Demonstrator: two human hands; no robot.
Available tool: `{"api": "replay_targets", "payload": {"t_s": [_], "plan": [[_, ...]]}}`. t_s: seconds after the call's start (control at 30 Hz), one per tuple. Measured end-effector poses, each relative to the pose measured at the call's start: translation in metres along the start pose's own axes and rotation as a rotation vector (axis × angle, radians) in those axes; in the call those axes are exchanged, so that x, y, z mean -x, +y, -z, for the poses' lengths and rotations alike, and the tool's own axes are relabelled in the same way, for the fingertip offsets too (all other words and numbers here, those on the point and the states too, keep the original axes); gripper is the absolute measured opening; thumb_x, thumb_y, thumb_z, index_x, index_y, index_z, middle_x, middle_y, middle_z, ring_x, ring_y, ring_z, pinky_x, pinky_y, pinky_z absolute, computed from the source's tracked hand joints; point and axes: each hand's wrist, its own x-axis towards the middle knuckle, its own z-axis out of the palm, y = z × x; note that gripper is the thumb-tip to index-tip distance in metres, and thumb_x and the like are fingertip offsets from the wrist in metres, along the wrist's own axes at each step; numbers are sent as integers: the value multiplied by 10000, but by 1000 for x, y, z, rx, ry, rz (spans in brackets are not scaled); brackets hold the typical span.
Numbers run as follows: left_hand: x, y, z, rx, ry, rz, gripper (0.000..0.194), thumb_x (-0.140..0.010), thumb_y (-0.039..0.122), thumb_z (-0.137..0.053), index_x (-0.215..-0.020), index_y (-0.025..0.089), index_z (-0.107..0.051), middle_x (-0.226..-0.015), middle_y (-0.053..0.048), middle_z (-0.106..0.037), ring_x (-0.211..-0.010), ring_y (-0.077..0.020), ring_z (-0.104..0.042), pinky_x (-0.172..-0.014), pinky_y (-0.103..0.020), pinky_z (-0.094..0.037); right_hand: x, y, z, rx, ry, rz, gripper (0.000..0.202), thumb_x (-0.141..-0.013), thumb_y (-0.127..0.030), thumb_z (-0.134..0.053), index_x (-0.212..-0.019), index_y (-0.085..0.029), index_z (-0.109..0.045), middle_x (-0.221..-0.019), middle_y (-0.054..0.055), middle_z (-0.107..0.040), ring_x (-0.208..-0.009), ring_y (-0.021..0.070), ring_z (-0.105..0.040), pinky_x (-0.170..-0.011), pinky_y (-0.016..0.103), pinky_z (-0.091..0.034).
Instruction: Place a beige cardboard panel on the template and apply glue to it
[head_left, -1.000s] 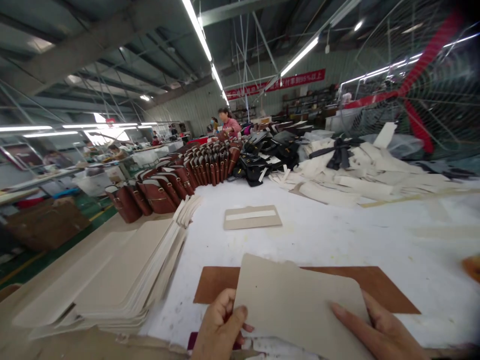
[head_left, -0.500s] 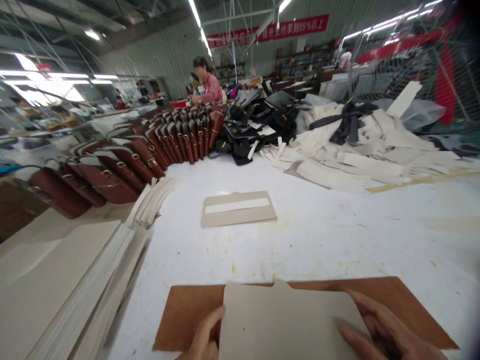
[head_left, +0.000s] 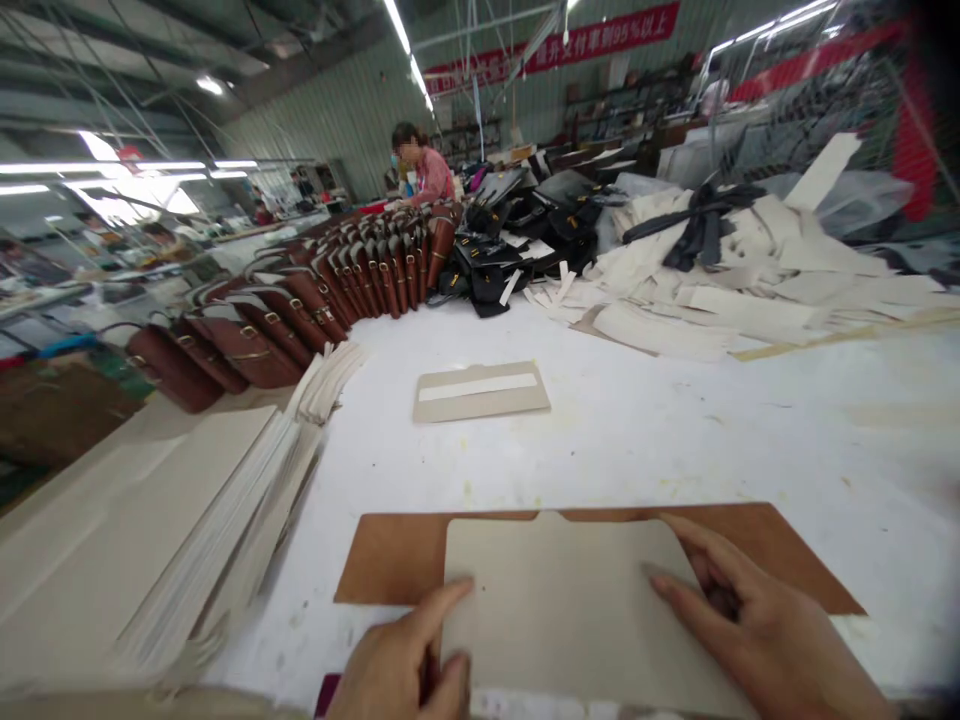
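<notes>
A beige panel (head_left: 570,610) with a small tab on its far edge lies over a brown leather piece (head_left: 390,560), which shows at both sides and along the far edge. My left hand (head_left: 420,650) grips the panel's left edge, its forefinger on the top face. At the right edge my right hand (head_left: 750,610) is closed on the same panel, thumb on top and forefinger stretched along the far right corner. Farther back on the white table lies another beige panel (head_left: 480,408) with a white strip (head_left: 480,387) across it.
Stacked beige sheets (head_left: 187,500) lie at the left, with brown leather bags (head_left: 255,340) in a row behind. Black bags (head_left: 487,270) and a heap of off-white strips (head_left: 750,290) fill the back of the white table (head_left: 637,430). A person (head_left: 427,175) works beyond the bags.
The view has tilted down, showing more of both hands and the panel. My left forefinger now rests over the panel's left edge. The panel still lies over the leather.
</notes>
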Motion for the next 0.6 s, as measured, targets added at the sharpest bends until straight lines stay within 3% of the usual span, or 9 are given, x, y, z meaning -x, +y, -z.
{"api": "replay_targets", "payload": {"t_s": [0.1, 0.27, 0.43, 0.6], "plan": [[3, 14, 1, -54, 40, -36, 582, -841, 324, -511, -1406, 271, -643, -628, 54, -554, -587, -185, -534, -646, -313, -361, -4, -7, -2, 108, 64, 76, 634, -853, -657, -551, -1345, -276, -673, -845, 42, -753, -764, 309, -730, -703, 399, -565], [3, 15, -1, -35, 93, -101, 580, -810, 286, -533, -1376, 238, -652, -653, 61, -517, -627, -184, -542, -662, -310, -351, -5, -20, -9, 170, 219, 240, 560, -831, -560, -484, -1165, -172, -711, -968, 116, -713, -894, 339, -684, -822, 472, -517], [2, 10, -3, -55, 133, -145, 561, -787, 287, -536, -1321, 191, -682, -639, 60, -506, -644, -188, -541, -677, -312, -348, 3, -22, -9, 99, 321, 243, 473, -842, -546, -496, -1010, -179, -742, -1054, 150, -682, -860, 339, -661, -755, 472, -497], [3, 7, -5, -41, 175, -160, 522, -794, 341, -533, -1256, 173, -706, -615, 64, -480, -628, -188, -528, -681, -318, -342, 7, -5, 5, -147, 412, 224, 485, -819, -609, -525, -941, -199, -752, -896, 84, -720, -795, 262, -678, -760, 393, -549]]}}
